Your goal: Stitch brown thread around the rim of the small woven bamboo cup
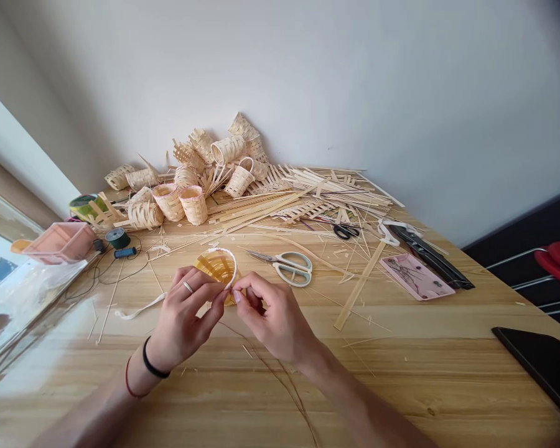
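Small bamboo basket (218, 266) pinched at its white rim, held over the worktop (429, 379).
Left hand (182, 317) and right hand (273, 317) work close together, fingertips tight on the rim; a thin dark strand (280, 379) trails down, white-handled scissors (287, 269) just beside.

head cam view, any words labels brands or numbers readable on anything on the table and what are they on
No text can be read anywhere in this view.
The pink card carries a printed sketch; any lettering on it is too small to read.
The top of the dark green thread spool is too small and blurred to read.
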### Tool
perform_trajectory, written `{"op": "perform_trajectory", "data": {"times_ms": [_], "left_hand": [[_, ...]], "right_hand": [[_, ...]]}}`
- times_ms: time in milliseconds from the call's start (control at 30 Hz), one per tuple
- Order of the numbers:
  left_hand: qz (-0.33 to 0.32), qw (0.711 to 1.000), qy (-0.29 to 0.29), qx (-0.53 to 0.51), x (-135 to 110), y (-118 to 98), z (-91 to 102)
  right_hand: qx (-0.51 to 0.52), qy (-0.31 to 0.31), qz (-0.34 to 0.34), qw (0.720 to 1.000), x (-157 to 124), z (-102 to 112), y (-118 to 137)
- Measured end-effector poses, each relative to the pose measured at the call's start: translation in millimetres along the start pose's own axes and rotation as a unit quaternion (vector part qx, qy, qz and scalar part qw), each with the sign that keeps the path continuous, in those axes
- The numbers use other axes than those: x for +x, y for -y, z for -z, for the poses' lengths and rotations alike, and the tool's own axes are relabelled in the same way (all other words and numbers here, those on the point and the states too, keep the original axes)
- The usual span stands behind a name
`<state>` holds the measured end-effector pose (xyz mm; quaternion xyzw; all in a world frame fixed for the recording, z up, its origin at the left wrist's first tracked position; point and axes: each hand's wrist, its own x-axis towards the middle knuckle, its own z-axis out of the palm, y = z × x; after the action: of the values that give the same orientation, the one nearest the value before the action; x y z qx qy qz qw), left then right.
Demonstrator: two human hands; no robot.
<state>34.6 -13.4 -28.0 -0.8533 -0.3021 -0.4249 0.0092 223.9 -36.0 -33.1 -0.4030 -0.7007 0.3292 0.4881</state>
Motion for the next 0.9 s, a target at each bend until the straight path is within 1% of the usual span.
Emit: {"op": "perform_trajectory", "data": {"times_ms": [133,333,567,767,900], "left_hand": [[-0.004,1.000,-0.002,0.002,-0.4,0.4,-0.4],[-0.004,1.000,0.000,-0.001,-0.4,0.3,-0.3],[-0.005,1.000,0.001,0.004,-1.5,2.0,-0.1],[-0.012,1.000,0.001,0.016,-2.7,3.2,0.0],[-0.016,1.000,0.002,0.018,-3.0,3.5,1.1]], "right_hand": [[0.005,0.008,-0.003,1.000,-0.4,-0.1,-1.0],[0.006,0.003,-0.002,1.000,-1.2,-1.7,-0.9],[0.025,-0.029,0.001,0.999,-2.1,-3.3,-1.6],[0.021,0.000,-0.004,1.000,-5.1,-5.9,-1.7],[0.029,-0.004,0.000,1.000,-6.4,-9.5,-3.7]]}}
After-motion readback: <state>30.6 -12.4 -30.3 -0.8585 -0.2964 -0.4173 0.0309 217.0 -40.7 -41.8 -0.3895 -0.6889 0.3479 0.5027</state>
